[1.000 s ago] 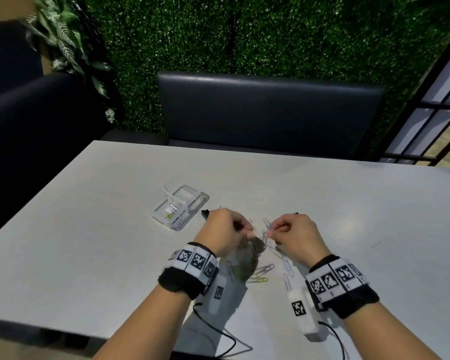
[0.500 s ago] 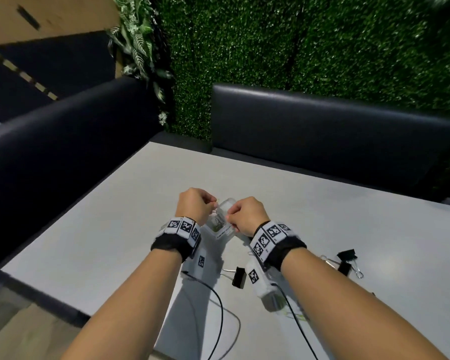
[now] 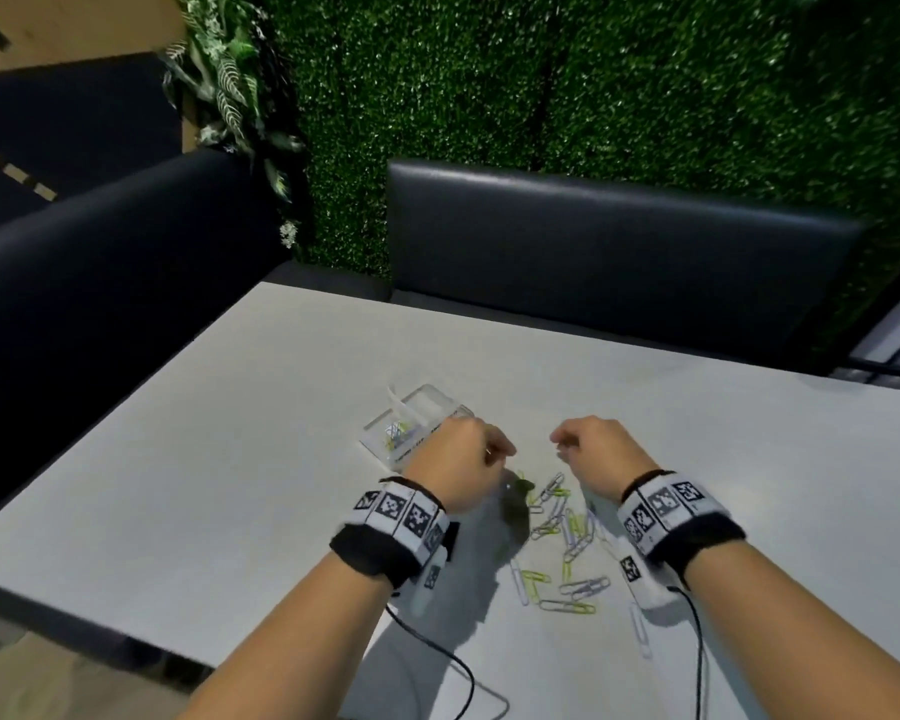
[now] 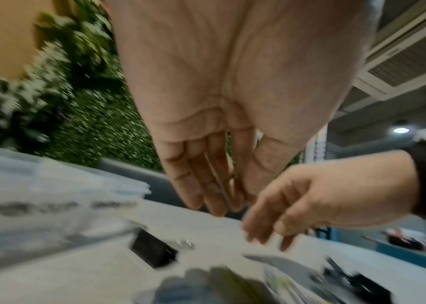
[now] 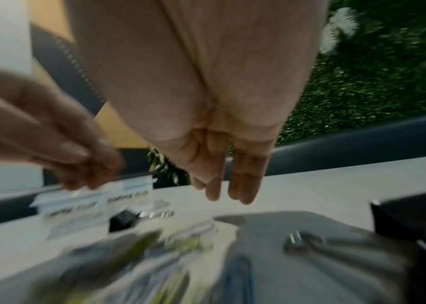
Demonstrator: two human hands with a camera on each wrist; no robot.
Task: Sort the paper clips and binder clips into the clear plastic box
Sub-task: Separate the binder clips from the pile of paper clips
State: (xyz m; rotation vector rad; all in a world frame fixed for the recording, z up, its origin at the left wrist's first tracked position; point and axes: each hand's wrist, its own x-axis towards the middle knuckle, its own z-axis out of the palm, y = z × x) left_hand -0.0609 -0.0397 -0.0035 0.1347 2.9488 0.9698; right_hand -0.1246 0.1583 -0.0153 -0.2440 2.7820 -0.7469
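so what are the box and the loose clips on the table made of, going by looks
Box: clear hard plastic, glossy; the clips inside show through its walls. Loose clips: thin bent wire, some bare silvery metal, some with what looks like a yellow-green coating. Table: smooth matte pale grey, likely laminate.

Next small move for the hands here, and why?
Probably lower the right hand to pinch a clip from the paper clips scattered loose on the table. Both hands look empty, and the clear plastic box beside the left hand lies open.
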